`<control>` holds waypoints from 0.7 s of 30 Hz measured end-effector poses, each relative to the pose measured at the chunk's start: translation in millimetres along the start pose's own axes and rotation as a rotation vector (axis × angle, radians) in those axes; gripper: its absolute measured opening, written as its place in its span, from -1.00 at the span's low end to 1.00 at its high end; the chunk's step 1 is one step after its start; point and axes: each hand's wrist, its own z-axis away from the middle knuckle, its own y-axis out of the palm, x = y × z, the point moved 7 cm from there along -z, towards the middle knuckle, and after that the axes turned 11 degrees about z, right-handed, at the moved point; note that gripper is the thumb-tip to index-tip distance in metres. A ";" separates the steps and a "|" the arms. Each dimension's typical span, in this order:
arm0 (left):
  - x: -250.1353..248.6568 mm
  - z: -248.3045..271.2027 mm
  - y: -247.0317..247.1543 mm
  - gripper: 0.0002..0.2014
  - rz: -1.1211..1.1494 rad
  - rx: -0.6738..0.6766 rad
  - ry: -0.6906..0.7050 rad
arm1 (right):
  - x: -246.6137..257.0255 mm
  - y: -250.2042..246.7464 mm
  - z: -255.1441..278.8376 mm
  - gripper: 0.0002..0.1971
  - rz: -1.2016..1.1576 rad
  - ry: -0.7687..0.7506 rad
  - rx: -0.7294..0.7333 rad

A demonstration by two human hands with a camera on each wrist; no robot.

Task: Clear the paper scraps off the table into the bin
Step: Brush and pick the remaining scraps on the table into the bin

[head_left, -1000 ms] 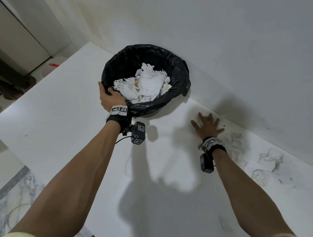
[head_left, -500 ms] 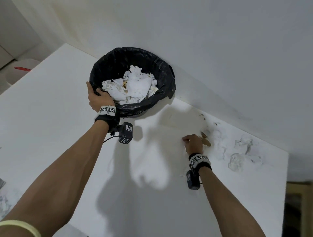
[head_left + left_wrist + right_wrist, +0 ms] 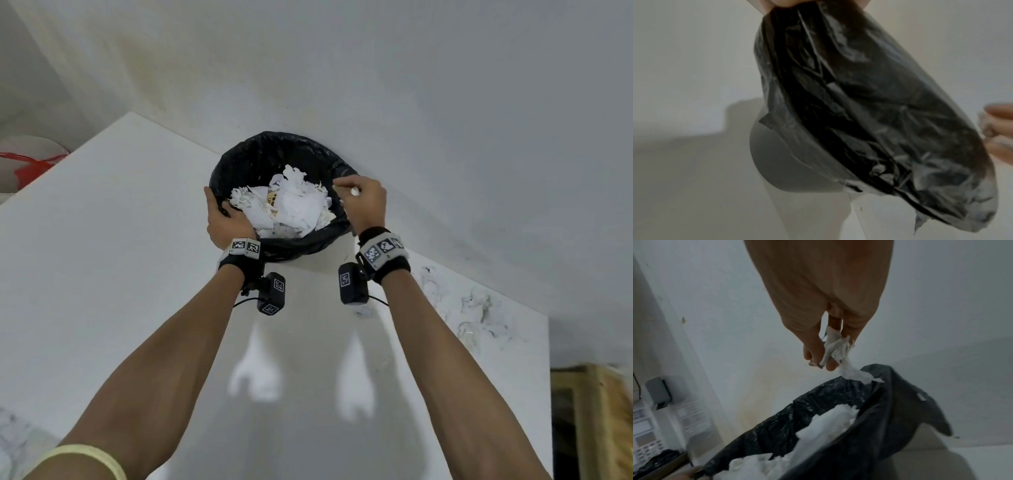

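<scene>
A round bin (image 3: 301, 245) lined with a black bag (image 3: 859, 105) stands on the white table (image 3: 102, 274) against the wall, heaped with white paper scraps (image 3: 291, 209). My left hand (image 3: 226, 219) grips the bin's near left rim. My right hand (image 3: 363, 202) hovers over the right rim and pinches a crumpled white scrap (image 3: 840, 350) between thumb and fingers, just above the bag's edge (image 3: 875, 382). More torn scraps (image 3: 479, 308) lie on the table to the right, near the wall.
The wall (image 3: 445, 120) runs close behind the bin. The table's right edge (image 3: 548, 342) drops off beside a wooden frame (image 3: 596, 411). A white container with red parts (image 3: 27, 164) sits beyond the table's far left corner.
My right hand gathered a scrap from the table on the right, lifted it and carried it left over the bin's rim. The left hand kept its hold on the bin.
</scene>
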 end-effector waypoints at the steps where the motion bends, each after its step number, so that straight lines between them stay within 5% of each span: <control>1: 0.0 -0.5 0.5 -0.55 -0.004 0.010 -0.004 | 11.4 8.7 0.2 -0.82 0.022 -0.031 0.022; 6: 1.8 -7.1 1.8 -0.54 0.008 0.035 -0.024 | 23.1 51.8 14.9 -0.51 0.173 -0.103 0.339; 10: 3.5 -8.5 2.6 -0.54 -0.010 0.041 -0.026 | 9.3 19.0 17.2 -0.54 0.260 -0.141 0.122; 15: 6.2 -9.7 4.2 -0.54 -0.017 0.019 0.002 | -98.5 -32.2 26.9 -0.54 0.298 0.110 -0.091; 21: 5.9 -8.6 4.8 -0.56 -0.039 -0.008 0.015 | -250.1 -54.5 80.7 -0.05 0.632 0.594 0.243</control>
